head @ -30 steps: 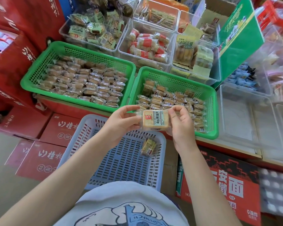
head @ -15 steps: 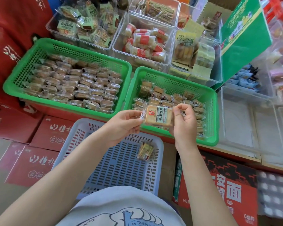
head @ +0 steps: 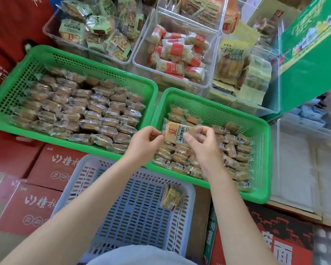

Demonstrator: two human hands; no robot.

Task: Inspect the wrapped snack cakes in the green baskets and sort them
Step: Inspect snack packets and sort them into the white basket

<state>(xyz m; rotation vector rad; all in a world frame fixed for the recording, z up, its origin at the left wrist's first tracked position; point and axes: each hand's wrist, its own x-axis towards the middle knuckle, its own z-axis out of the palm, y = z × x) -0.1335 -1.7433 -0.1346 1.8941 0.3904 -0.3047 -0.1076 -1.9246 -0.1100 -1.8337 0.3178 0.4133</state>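
Clear-wrapped square snack cake moved from above lavender slotted plastic basket to over right green plastic basket. Left hand pinches wrapper's left edge, right hand its right. Label characters unreadable. Red cartons bear white writing.

Both forearms are bare to the frame's edge, with no sleeves, watch or rings showing on the left hand or the right hand. A pale grey-white shirt fills the bottom edge.
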